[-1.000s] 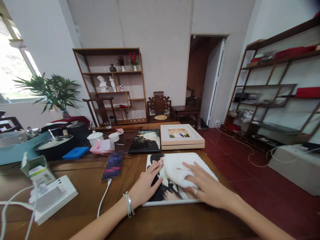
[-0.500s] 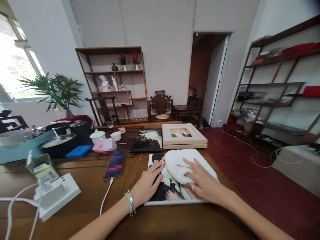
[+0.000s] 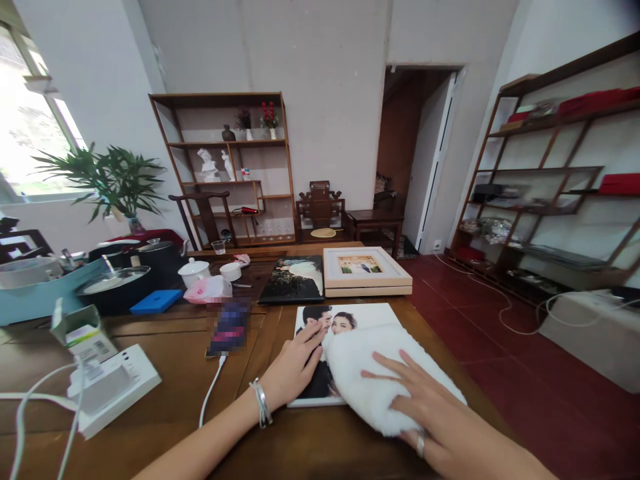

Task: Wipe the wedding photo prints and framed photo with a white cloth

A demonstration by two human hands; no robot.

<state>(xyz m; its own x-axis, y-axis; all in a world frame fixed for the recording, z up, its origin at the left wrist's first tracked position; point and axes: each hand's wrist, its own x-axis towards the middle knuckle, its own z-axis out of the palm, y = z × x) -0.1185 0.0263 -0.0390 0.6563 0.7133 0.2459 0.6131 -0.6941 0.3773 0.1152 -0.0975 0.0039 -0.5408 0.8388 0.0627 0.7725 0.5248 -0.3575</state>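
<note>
A photo panel (image 3: 313,387) with a printed picture of two people lies flat on the table in front of me. My left hand (image 3: 293,367) rests on its left side, fingers stretched out flat on the surface. Over the panel's lower right part spreads a fluffy white cloth (image 3: 355,363), hiding much of the print and hanging past the near edge. My right hand (image 3: 423,397) presses down on this cloth with fingers spread and the thumb partly tucked beneath it.
Beyond the panel lie a dark photo panel (image 3: 293,280) and stacked white frames (image 3: 367,288). On the left are a blurred phone (image 3: 229,328) with a white cable, a power strip (image 3: 117,390), a small open box (image 3: 85,333), a blue block (image 3: 157,301), a lidded pan (image 3: 114,287) and white cups.
My right hand has pulled the cloth towards me and a little right, uncovering the upper part of the picture. My left hand stays in nearly the same spot.
</note>
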